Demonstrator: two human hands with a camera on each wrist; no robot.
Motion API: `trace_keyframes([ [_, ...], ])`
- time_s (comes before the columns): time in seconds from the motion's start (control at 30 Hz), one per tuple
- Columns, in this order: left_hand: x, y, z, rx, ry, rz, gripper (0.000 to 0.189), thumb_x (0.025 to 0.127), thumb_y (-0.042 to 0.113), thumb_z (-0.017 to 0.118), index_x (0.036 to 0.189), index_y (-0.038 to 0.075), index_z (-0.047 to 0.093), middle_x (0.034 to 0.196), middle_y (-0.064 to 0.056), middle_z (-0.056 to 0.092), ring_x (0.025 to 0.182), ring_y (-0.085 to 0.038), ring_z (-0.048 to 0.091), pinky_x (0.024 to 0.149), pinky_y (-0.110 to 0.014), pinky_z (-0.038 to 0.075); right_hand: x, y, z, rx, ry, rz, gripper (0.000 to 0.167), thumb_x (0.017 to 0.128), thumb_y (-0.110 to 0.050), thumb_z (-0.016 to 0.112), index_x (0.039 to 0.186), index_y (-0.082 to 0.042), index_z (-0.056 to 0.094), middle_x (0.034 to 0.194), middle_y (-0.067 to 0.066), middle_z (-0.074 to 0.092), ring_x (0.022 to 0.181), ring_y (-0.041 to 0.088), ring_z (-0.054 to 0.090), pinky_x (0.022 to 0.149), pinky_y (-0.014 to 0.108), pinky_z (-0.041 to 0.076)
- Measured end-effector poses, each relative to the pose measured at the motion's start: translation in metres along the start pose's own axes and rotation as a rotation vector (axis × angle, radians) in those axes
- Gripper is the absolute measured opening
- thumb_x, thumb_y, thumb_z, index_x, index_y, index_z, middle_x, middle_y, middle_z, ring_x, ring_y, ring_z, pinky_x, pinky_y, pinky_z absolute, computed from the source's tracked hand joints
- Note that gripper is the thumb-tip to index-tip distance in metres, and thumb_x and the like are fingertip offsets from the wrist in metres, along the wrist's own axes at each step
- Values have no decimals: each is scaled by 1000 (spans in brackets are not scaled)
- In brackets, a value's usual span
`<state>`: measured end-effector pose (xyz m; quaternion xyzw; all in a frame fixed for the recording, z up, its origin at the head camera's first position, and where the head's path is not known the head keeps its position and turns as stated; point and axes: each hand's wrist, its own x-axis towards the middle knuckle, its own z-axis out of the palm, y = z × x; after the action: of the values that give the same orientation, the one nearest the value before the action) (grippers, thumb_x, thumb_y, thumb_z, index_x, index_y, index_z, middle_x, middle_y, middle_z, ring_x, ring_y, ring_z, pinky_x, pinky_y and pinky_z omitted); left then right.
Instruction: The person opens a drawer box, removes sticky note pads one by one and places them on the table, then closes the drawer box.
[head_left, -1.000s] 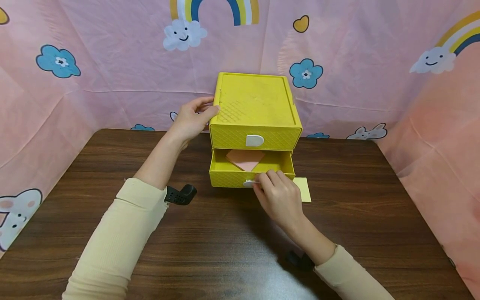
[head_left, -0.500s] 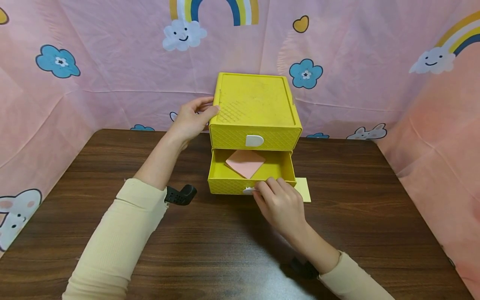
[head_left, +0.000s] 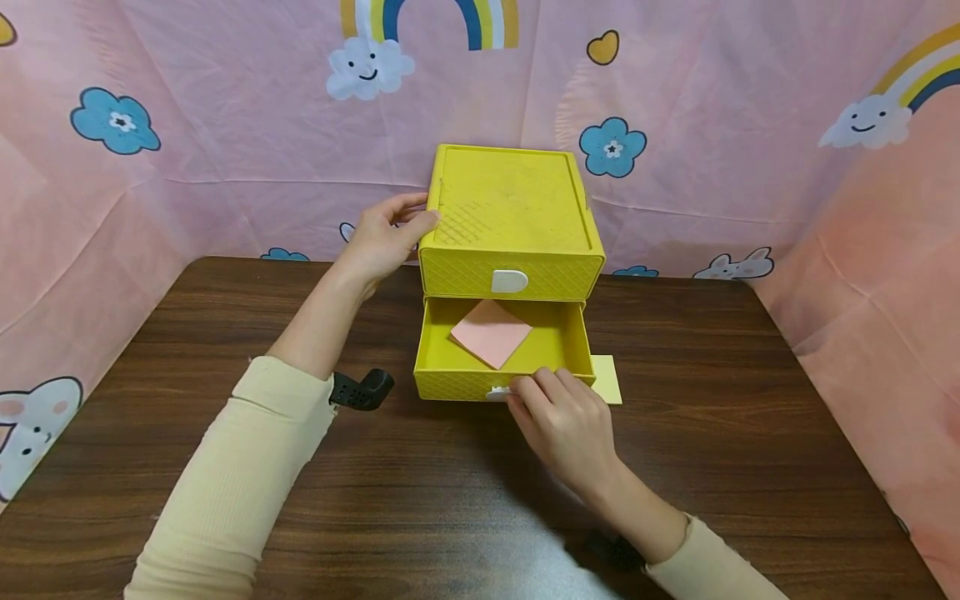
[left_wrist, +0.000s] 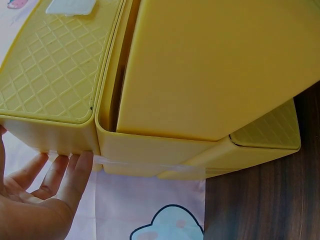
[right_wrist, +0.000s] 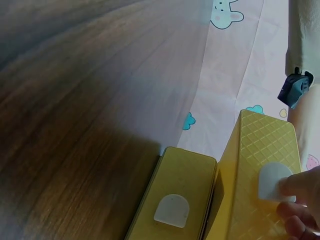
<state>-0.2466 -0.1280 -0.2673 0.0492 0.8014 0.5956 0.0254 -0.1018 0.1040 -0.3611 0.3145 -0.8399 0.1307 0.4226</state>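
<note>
A yellow two-drawer box (head_left: 510,196) stands at the far middle of the table. Its lower drawer (head_left: 453,385) is pulled out, and a pink square pad of paper (head_left: 491,333) lies inside. My right hand (head_left: 566,425) pinches the white handle (head_left: 497,392) of that drawer; the right wrist view shows finger and thumb at the handle (right_wrist: 270,181). My left hand (head_left: 386,237) rests on the box's left side, thumb on the top edge. In the left wrist view, the fingertips of the left hand (left_wrist: 45,200) press against the yellow wall.
A pale yellow sticky note (head_left: 607,380) lies on the dark wooden table (head_left: 360,500), right beside the open drawer. The upper drawer's white handle (head_left: 510,282) faces forward, that drawer closed. A pink patterned cloth (head_left: 262,125) hangs behind and at both sides.
The lower drawer has slid farther out toward me with my right hand on its handle, baring more of the pink pad. My left hand has stayed in place.
</note>
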Motion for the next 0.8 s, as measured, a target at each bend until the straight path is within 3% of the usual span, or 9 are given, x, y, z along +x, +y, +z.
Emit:
trace_keyframes([
  [0.37,1,0,1,-7,0,13,49,92,31,54,138,17,44,131,-8,48,100,-18,56,79,-30,54,-5,-3,-7,16,-34,-10,8,80,-16,68,81,-11,62,70,-1,57,56,16,47,45,26,39],
  [0.8,0,0,1,-13,-4,13,49,92,30,54,138,16,43,131,-8,46,102,-18,55,82,-32,54,-11,-8,-10,20,-4,-31,12,88,-19,59,81,-11,62,69,-2,56,55,16,46,43,25,39],
])
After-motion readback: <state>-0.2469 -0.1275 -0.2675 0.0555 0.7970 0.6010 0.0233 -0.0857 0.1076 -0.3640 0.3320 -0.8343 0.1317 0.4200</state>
